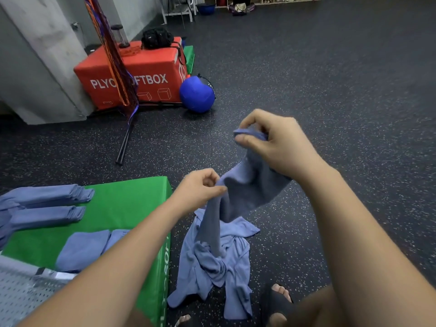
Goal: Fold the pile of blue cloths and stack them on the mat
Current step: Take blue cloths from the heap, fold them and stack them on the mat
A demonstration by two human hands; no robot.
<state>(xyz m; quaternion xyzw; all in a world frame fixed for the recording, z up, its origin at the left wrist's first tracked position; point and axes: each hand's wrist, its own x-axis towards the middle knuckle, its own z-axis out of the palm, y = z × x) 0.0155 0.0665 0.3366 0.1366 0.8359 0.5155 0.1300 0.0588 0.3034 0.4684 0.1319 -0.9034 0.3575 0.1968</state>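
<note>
1. Held cloth (245, 192): plain dusty blue, soft, unfolded, hanging in loose folds between both grips. Its lower end reaches down to the pile.
2. Pile of blue cloths (212, 267): crumpled heap on the dark speckled floor (330, 90), just right of the green mat (127, 204), near the person's feet.
3. Folded cloths (47, 197): two long flat stacks on the mat's far-left side. Nearer folded cloth (85, 249) is also on the mat, partly hidden by the left forearm.
4. Left grip (198, 190): lower, near the mat's far right corner, thumb and curled fingers pinching the held cloth's edge.
5. Right grip (276, 142): higher and farther out, back of the hand to the camera, fingers and thumb pinching a bunched corner of the same cloth.
6. Both forearms bare, stretched forward.
7. Red box (151, 67) and blue ball (195, 94): side by side, well apart from the pile.
</note>
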